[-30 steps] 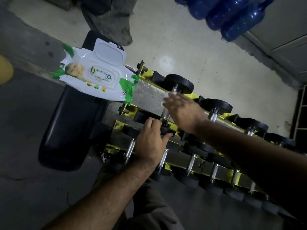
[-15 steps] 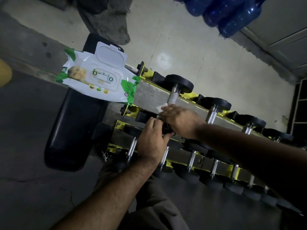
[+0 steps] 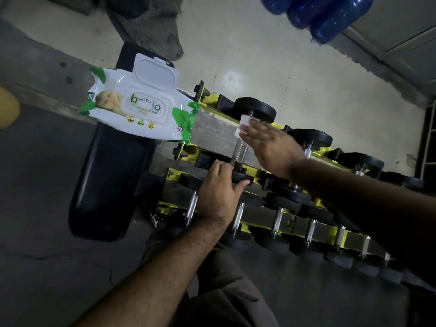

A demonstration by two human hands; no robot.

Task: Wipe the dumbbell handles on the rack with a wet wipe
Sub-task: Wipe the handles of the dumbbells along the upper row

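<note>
Right hand (image 3: 269,147), fingers nearly straight, is pressing a white wet wipe (image 3: 244,125) against the upper end of the dumbbell handle (image 3: 239,149) on the yellow rack (image 3: 212,102). Left hand (image 3: 218,192) is gripping that dumbbell's near black end plate (image 3: 243,178), fingers curled round it.

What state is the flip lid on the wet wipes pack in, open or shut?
Open. The white lid stands raised above the wet wipes pack, its hollow underside facing the camera. Whether a wipe pokes out, cannot tell.

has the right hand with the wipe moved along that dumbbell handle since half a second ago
Yes. The right hand and wet wipe slid up the dumbbell handle, from its near end toward the far plate.
</note>
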